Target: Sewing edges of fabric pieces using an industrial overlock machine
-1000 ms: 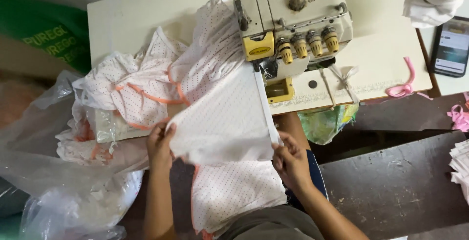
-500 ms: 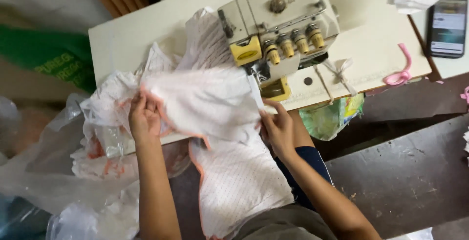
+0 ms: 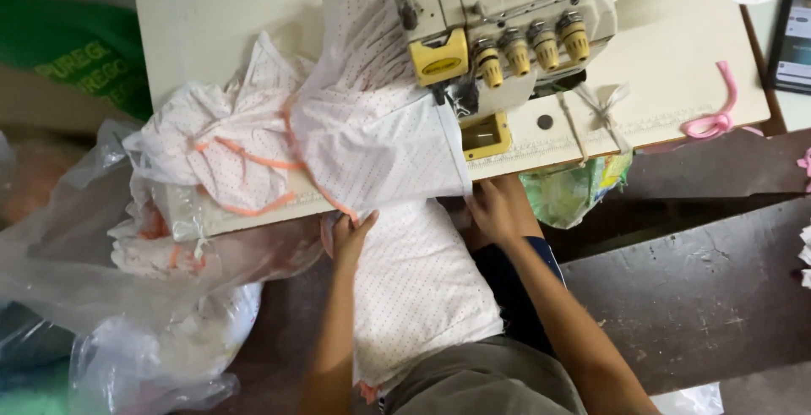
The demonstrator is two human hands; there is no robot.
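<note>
At the table edge, under our fingers, lies the dotted white fabric (image 3: 380,149).
Our left hand (image 3: 348,237) pinches its orange-trimmed hem; our right hand (image 3: 498,210) rests curled just beside the lap piece (grip hidden, we cannot tell). Above our fingertips stands the sewing machine (image 3: 507,18). We judge the cloth light, limp, best held by its edges.

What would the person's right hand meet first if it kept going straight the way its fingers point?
Probably the white dotted fabric hanging over the table edge: the right hand points up toward it, just below the sewing machine. Depth is unclear.
</note>
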